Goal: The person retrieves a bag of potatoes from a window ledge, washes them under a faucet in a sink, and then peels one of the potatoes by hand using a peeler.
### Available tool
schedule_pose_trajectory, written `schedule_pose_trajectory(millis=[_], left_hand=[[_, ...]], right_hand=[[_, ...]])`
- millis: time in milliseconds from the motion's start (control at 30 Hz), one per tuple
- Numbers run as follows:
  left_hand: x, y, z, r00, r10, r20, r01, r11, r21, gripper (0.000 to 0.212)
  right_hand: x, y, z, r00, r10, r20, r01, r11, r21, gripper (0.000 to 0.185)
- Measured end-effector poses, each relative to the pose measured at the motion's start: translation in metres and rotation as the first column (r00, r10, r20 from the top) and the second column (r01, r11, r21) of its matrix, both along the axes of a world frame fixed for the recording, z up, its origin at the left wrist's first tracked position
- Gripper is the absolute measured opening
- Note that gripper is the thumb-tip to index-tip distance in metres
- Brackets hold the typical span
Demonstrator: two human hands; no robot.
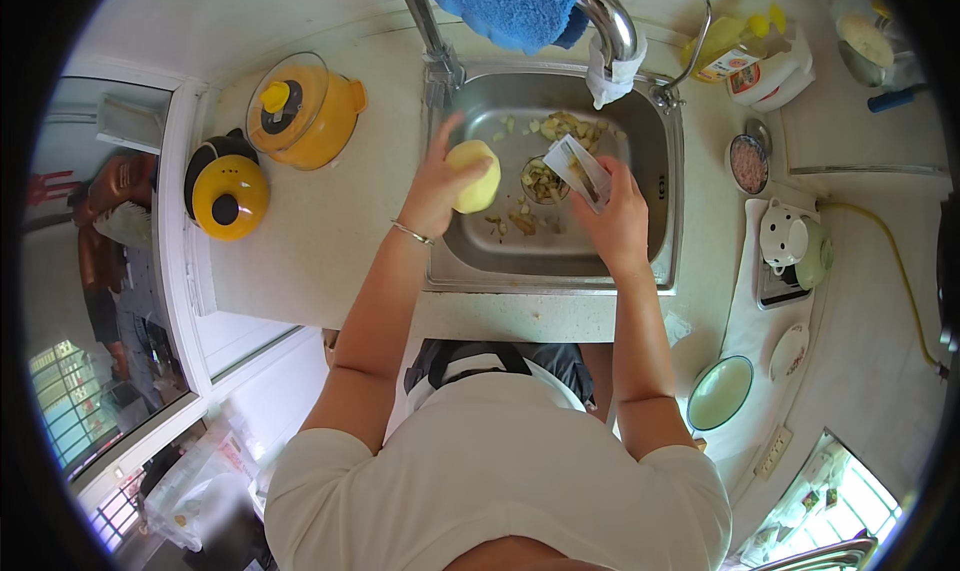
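Observation:
My left hand (439,184) grips a peeled, pale yellow potato (478,188) over the left side of the stainless steel sink (555,265). In my right hand (621,222) is a flat white rectangular tool (577,170), which looks like a handheld slicer or grater, with brownish bits along its middle. It is held tilted over the sink, apart from the potato. Peelings (566,126) lie at the back of the basin. More scraps fill the drain strainer (541,182), and a few pieces (523,222) are scattered in front of it.
Above the sink's back hang a blue towel (517,8) and a faucet (611,23) with white cloth around its spout. On the left counter stand a yellow lidded pot (315,117) and a yellow kettle (230,198). Bottles (772,72), a bowl of minced meat (748,164) and an enamel basin (720,393) are at right.

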State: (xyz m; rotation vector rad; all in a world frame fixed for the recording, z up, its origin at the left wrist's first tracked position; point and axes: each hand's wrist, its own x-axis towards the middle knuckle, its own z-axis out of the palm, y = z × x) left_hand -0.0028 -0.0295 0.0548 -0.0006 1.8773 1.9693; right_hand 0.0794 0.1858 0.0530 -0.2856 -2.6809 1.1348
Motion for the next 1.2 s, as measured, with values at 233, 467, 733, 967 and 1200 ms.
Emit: schedule_pose_trajectory(millis=[233,467,733,967,1200], left_hand=[[-0.05,-0.012,-0.011,0.945,-0.202,-0.257,-0.049,0.69,-0.722,0.107],[-0.058,-0.008,-0.006,0.922,-0.333,-0.197,-0.02,0.467,-0.884,0.101],[-0.055,-0.013,-0.006,0.912,-0.349,-0.216,-0.013,0.502,-0.865,0.097],[-0.046,-0.014,-0.007,0.916,-0.34,-0.212,-0.017,0.496,-0.868,0.095],[-0.045,-0.017,-0.012,0.912,-0.351,-0.213,0.003,0.524,-0.852,0.096]], right_hand=[[0.001,0.006,-0.014,0.999,0.031,0.038,-0.034,0.994,0.1,0.047],[-0.022,0.003,-0.012,0.998,0.059,-0.01,-0.058,0.993,0.103,0.048],[-0.053,0.002,-0.011,0.991,0.082,-0.109,-0.073,0.994,0.084,0.049],[-0.059,0.0,-0.007,0.991,0.071,-0.118,-0.06,0.994,0.094,0.049],[-0.064,0.001,0.0,0.992,0.024,-0.121,-0.007,0.99,0.139,0.048]])
